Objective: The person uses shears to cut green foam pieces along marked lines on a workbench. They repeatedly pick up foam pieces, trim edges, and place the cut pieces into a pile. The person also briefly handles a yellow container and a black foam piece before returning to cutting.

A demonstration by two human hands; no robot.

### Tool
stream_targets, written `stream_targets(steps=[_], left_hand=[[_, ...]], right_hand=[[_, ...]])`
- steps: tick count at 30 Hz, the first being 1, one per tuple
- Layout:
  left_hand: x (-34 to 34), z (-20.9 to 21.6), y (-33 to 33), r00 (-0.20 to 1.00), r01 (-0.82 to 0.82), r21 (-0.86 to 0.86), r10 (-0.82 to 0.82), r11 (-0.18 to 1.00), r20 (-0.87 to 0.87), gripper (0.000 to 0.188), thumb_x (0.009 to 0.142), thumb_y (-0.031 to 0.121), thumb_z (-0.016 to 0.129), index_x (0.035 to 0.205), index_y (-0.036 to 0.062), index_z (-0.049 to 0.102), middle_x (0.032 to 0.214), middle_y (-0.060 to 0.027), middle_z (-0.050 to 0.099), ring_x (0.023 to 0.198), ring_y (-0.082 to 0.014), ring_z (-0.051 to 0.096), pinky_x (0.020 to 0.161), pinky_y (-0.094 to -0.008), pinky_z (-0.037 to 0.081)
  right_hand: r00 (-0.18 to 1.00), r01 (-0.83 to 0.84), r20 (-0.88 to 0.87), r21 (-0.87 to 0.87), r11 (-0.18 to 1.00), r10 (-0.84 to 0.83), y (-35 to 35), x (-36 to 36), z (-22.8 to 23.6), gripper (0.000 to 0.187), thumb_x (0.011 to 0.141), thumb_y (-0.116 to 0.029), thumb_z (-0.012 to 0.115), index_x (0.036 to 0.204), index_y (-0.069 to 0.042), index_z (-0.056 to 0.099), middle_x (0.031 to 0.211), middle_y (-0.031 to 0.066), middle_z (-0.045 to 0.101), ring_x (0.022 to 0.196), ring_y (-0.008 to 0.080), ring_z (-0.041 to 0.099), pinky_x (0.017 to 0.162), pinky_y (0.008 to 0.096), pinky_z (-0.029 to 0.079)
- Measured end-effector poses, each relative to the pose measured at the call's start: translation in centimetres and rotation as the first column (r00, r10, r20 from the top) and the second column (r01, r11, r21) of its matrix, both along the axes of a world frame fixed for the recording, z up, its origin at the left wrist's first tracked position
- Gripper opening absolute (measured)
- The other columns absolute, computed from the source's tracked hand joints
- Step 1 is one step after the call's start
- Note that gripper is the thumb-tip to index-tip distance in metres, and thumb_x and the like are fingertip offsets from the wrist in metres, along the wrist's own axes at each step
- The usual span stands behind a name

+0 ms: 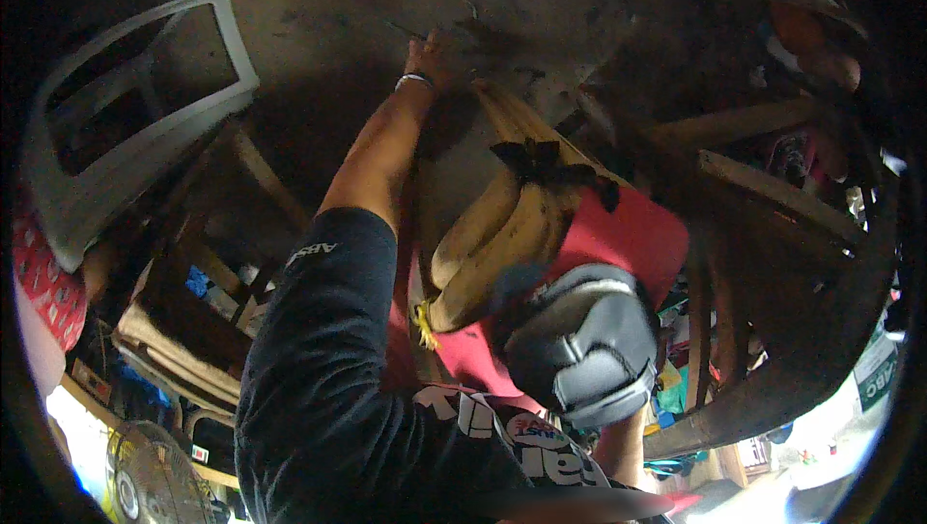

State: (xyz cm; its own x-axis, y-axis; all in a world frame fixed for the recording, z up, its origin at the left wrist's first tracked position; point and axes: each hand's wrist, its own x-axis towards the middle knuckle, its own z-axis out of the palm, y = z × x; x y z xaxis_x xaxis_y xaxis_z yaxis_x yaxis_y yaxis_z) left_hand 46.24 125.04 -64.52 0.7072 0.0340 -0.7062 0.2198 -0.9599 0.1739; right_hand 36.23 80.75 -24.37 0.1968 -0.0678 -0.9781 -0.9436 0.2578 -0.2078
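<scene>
My left hand, with a pale band at its wrist, is stretched far forward, low over the dark ground. Its fingers show in shadow, pointing away from me and apart. A thin dark stick lies at their tips; whether they touch it I cannot make out. Near me, a bulky grey-and-black padded thing hides my right hand; only the forearm shows below it. Between my arms are long, rounded yellow-brown shapes with a black bow-like piece at their far end. They lie against a red-pink surface.
At the left leans a pale curved frame with open panels. Wooden beams and a dark curved edge stand at the right. A fan is at the lower left. Another person's red patterned clothing shows at the left rim.
</scene>
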Motion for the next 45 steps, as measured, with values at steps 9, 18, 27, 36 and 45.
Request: stream_targets(steps=[9,18,27,36,45], left_hand=[[-2.4,-8.7,-0.1,0.972,0.178,0.135,-0.195,0.975,0.13,0.066,0.093,0.04,0.047,0.145,0.0011,0.033,0.148,-0.0184,0.035,0.137,-0.0311,0.035,0.113,-0.0568,0.016],[-3.5,8.8,3.0,0.757,-0.407,-0.396,0.546,0.823,0.359,0.025,0.086,0.013,0.06,0.109,0.0106,0.068,0.104,-0.0147,0.067,0.093,-0.0326,0.066,0.084,-0.0386,0.051],[-8.2,47.4,1.1,0.437,-0.396,-0.736,0.818,0.549,0.374,0.015,0.086,0.012,0.067,0.099,0.0076,0.072,0.097,-0.009,0.067,0.082,-0.0236,0.066,0.075,-0.0334,0.052],[-6.3,70.9,-5.4,0.453,0.188,-0.669,0.541,0.719,0.709,0.046,0.079,0.019,0.074,0.12,0.0014,0.063,0.12,-0.0144,0.061,0.106,-0.0303,0.059,0.091,-0.0373,0.046],[-4.6,77.0,-25.6,0.516,0.597,-0.468,0.136,0.651,0.846,0.042,0.073,0.028,0.08,0.105,0.004,0.068,0.109,-0.0097,0.062,0.094,-0.0267,0.06,0.083,-0.0369,0.05]], right_hand=[[0.999,0.034,-0.039,-0.07,0.997,-0.037,0.2,-0.8,-0.6,0.053,0.098,-0.044,0.047,0.127,-0.001,0.055,0.121,0.0128,0.061,0.105,0.0253,0.06,0.095,0.0366,0.046],[0.998,0.018,0.06,0.025,1.0,-0.02,0.9,-0.4,1.4,0.05,0.098,-0.042,0.048,0.123,0.0,0.059,0.115,0.0121,0.064,0.101,0.0239,0.061,0.092,0.0354,0.047],[0.935,-0.121,0.349,0.137,0.983,0.066,13.7,5.5,11.7,0.058,0.097,-0.051,0.046,0.121,0.0,0.06,0.113,0.012,0.065,0.098,0.0203,0.063,0.089,0.0333,0.048],[0.805,0.19,0.426,0.474,0.86,-0.413,13.8,7.1,25.1,0.061,0.095,-0.052,0.049,0.128,0.0,0.052,0.12,0.0156,0.061,0.109,0.0262,0.06,0.098,0.0389,0.047],[0.571,0.24,0.416,0.74,0.629,-0.707,-0.7,9.0,28.8,0.062,0.094,-0.054,0.05,0.127,-0.002,0.052,0.121,0.0156,0.062,0.107,0.0308,0.061,0.095,0.0465,0.049]])
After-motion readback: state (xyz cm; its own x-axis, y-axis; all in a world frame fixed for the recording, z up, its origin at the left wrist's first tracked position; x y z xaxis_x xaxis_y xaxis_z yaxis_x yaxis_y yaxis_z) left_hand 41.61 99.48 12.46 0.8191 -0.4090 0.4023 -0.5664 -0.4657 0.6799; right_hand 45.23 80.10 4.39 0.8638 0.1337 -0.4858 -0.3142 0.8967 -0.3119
